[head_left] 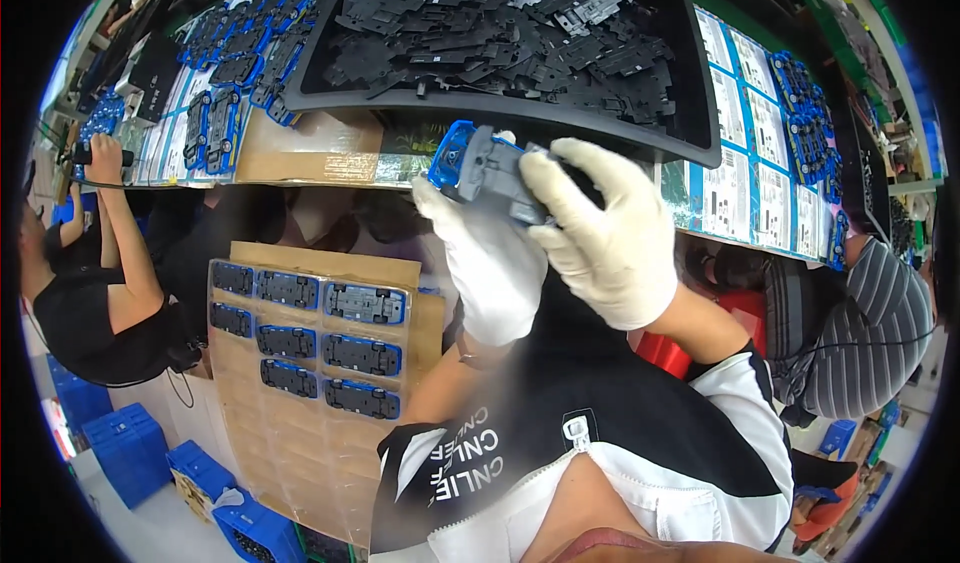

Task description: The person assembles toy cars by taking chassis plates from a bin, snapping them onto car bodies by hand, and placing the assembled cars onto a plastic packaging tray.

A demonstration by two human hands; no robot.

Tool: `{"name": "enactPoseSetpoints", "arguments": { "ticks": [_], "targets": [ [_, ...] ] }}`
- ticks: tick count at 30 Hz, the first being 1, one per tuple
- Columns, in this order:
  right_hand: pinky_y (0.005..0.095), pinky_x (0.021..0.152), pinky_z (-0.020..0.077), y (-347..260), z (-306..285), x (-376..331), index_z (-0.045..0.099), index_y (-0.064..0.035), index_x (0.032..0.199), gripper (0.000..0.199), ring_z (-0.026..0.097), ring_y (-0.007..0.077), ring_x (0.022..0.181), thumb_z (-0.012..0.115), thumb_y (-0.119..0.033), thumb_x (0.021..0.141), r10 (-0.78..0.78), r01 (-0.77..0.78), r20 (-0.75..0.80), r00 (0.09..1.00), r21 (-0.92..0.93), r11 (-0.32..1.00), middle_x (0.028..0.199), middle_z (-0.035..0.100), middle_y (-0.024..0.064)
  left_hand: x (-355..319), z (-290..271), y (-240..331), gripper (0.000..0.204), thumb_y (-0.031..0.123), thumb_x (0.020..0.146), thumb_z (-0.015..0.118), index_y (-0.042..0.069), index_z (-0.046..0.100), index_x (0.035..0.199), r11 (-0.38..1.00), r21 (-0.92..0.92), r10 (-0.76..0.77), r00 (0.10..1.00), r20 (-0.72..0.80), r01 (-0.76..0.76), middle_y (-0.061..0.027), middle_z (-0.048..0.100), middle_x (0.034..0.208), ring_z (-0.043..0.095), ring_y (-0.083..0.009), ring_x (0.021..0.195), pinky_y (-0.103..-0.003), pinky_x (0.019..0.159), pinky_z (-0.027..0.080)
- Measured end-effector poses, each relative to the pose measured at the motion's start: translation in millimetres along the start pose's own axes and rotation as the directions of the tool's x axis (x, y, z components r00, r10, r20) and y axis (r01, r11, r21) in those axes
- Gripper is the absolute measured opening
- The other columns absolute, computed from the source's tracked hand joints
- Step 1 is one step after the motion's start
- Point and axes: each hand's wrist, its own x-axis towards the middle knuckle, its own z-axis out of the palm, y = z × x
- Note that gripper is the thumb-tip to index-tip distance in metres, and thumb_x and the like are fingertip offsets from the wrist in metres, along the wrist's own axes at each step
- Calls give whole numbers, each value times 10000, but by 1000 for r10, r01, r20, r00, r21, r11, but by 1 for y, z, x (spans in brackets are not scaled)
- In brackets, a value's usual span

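In front of the big tray I hold a blue toy car body with a grey underside part lying over it. My left hand, in a white glove, is closed around the body from below. My right hand, gloved too, has its fingers closed on the near right end of the grey part. How far the two parts sit together is blurred. To the left of my left arm, several blue toy cars lie underside up in rows in a clear blister tray.
A black tray heaped with dark chassis plates stands at the back. Blue car bodies lie at its left, more blue bodies at its right. One person works at the left; a striped sleeve shows at the right.
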Motion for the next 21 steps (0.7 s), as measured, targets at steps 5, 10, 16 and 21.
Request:
{"name": "enactPoseSetpoints", "arguments": {
  "ticks": [5, 10, 16, 21],
  "targets": [
    [407, 829, 495, -14, 21, -4, 605, -187, 1248, 525, 592, 289, 1057, 756, -269, 752, 34, -38, -44, 998, -100, 994, 1175, 566, 111, -3, 4, 23, 649, 557, 1032, 316, 45, 370, 1428, 794, -546, -217, 963, 160, 269, -122, 552, 1319, 537, -233, 1192, -378, 1073, 381],
    [421, 830, 530, -14, 21, -5, 625, -186, 1266, 485, 599, 338, 1038, 722, -304, 805, 21, -22, -10, 1000, -117, 993, 1197, 578, 135, -10, 8, 24, 626, 442, 1056, 389, 43, 227, 1511, 809, -527, -235, 965, 117, 261, -134, 541, 1350, 545, -234, 1212, -387, 1069, 405],
    [436, 878, 477, -19, 22, -9, 601, -197, 1304, 502, 563, 327, 1083, 673, -374, 839, 124, -125, -13, 992, -117, 985, 1247, 549, 127, -13, 12, 26, 610, 482, 1044, 387, 40, 329, 1460, 831, -483, -244, 961, 129, 276, -117, 578, 1298, 562, -204, 1173, -347, 1051, 415],
    [415, 832, 429, -18, 23, -9, 622, -192, 1235, 449, 575, 231, 1028, 674, -316, 806, 22, -48, -79, 997, -338, 940, 1154, 576, 76, -6, 20, 30, 490, 385, 1014, 543, 39, 445, 1347, 965, -183, -189, 982, 13, 188, -96, 604, 1214, 579, -185, 1099, -317, 975, 451]
  ]
}}
